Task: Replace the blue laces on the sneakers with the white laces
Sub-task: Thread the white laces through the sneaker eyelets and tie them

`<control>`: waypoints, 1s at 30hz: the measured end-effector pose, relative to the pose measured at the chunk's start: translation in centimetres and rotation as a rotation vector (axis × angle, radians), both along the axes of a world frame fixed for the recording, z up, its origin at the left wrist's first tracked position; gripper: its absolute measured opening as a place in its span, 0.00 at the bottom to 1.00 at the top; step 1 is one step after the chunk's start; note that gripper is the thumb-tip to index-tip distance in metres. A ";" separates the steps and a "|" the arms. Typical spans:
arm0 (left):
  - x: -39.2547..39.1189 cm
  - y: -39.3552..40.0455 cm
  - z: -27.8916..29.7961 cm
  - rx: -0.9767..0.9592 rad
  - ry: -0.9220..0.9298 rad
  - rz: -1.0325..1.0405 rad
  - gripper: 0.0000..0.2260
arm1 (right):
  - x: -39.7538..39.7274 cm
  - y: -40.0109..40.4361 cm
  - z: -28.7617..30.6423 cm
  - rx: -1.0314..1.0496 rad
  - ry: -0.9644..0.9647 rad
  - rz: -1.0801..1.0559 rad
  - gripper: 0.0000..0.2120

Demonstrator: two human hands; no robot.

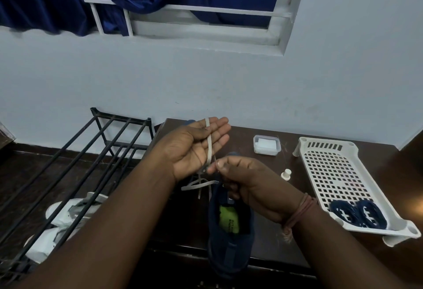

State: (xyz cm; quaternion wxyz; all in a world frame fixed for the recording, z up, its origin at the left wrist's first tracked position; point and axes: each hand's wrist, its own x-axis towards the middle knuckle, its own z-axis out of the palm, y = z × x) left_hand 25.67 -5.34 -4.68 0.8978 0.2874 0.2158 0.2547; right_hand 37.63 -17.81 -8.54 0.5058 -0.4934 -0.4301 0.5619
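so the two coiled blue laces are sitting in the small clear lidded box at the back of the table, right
Not quite: the head view shows the two coiled blue laces lying in the white perforated plastic tray on the right, not in the small clear lidded box.

The left hand [196, 144] is held palm up with fingers straight, a white lace [208, 142] laid across it. The right hand [249, 181] is curled, the lace pinched just beside the left palm.

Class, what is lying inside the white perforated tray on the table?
Two coiled blue laces lie side by side at the near end of the white tray. The rest of its perforated floor shows nothing on it. What is under the tray cannot be seen.
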 end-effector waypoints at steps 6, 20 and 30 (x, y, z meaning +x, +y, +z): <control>0.2 -0.7 0.3 -0.040 -0.113 -0.017 0.21 | 0.1 0.4 -0.7 -0.028 -0.161 -0.157 0.16; -0.2 1.7 -1.4 -0.249 0.210 0.362 0.08 | 5.3 -0.9 -1.8 -0.328 -0.601 -0.339 0.15; 0.9 -2.4 -3.5 1.485 0.723 -0.163 0.18 | 2.0 -0.7 0.8 -0.062 -0.406 -0.242 0.09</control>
